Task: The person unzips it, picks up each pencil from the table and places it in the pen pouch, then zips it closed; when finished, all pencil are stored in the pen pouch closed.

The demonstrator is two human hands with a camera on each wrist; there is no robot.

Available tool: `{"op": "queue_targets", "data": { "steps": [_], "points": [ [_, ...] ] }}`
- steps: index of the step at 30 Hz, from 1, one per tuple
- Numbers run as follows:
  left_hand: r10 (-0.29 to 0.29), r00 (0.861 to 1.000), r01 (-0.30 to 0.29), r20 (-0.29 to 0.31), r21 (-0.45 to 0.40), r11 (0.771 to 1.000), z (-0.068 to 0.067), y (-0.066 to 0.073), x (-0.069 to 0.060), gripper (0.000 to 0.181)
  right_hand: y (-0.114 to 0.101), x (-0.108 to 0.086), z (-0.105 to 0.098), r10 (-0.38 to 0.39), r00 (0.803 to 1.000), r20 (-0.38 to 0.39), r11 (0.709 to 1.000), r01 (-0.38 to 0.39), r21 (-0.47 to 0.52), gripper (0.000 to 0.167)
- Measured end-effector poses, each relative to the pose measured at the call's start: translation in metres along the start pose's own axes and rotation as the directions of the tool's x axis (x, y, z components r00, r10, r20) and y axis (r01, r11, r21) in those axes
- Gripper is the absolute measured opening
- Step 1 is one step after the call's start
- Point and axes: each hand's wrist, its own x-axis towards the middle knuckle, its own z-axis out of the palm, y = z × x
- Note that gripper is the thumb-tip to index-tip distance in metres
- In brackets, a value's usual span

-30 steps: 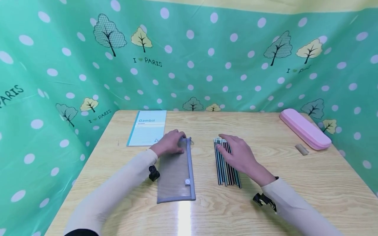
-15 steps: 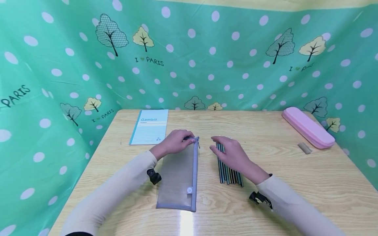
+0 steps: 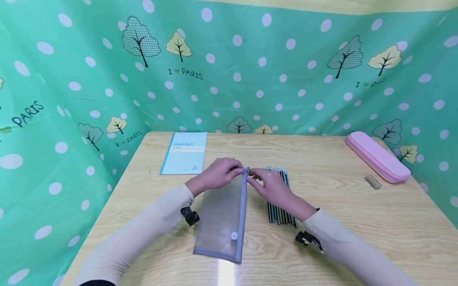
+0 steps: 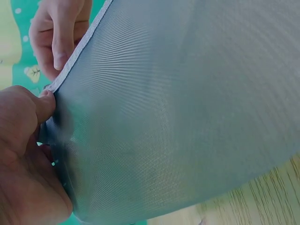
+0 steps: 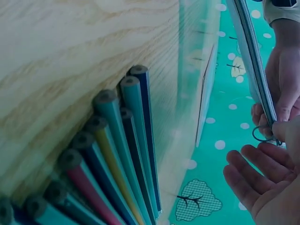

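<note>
A grey mesh zipper pouch (image 3: 222, 216) lies lengthwise on the table, its far end lifted. My left hand (image 3: 222, 173) pinches the far end close to the zipper corner; in the left wrist view its thumb presses on the pouch edge. My right hand (image 3: 270, 186) reaches over the pencils and pinches the same corner at the end of the zipper. A ring (image 5: 262, 134) hangs there beside the fingers. Under the right hand lies a row of several pencils (image 3: 282, 215) in dark, teal, red and yellow colours, partly hidden by the hand.
A Gambit notebook (image 3: 184, 155) lies at the back left. Toward the right edge are a pink pencil case (image 3: 377, 157) and a small grey-brown piece (image 3: 373, 181). A green dotted cloth (image 3: 250, 71) hangs behind the wooden table (image 3: 315, 159).
My left hand has drawn the pouch's far corner rightward, lifting it. My right hand has moved left from above the pencils to the zipper end, meeting the left hand.
</note>
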Motion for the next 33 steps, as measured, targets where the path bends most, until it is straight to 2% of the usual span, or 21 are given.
{"op": "queue_targets", "data": {
  "steps": [7, 11, 18, 26, 30, 33],
  "points": [
    [0.004, 1.0, -0.004, -0.008, -0.017, 1.0, 0.0024, -0.0015, 0.0016, 0.02, -0.0004, 0.0019, 0.0021, 0.015, 1.0, 0.001, 0.998, -0.015, 0.064, 0.018],
    [0.009, 1.0, -0.009, -0.016, -0.011, 1.0, 0.0037, -0.0017, 0.0013, 0.02, 0.0005, 0.002, 0.0022, -0.001, 1.0, -0.028, 0.999, 0.002, 0.033, 0.016],
    [0.022, 1.0, -0.022, -0.02, 0.01, 1.0, 0.0038, 0.0002, -0.0014, 0.019, 0.0009, -0.0004, -0.0002, -0.075, 0.995, -0.064, 0.997, 0.074, -0.011, 0.011],
    [0.019, 0.998, -0.017, -0.059, 0.039, 0.999, 0.0062, -0.0011, 0.0, 0.016, -0.0004, -0.0033, 0.0012, -0.099, 0.994, -0.055, 0.988, 0.092, -0.127, 0.008],
    [0.008, 0.997, -0.007, -0.075, 0.018, 1.0, 0.0076, -0.0031, 0.0009, 0.015, -0.0013, -0.0046, 0.0025, -0.122, 0.991, -0.06, 0.98, 0.111, -0.168, 0.007],
    [0.002, 0.995, -0.002, -0.098, -0.004, 1.0, 0.0076, -0.0049, 0.0019, 0.016, -0.0022, -0.0055, 0.0036, -0.123, 0.99, -0.066, 0.982, 0.112, -0.149, 0.007]
  ]
}}
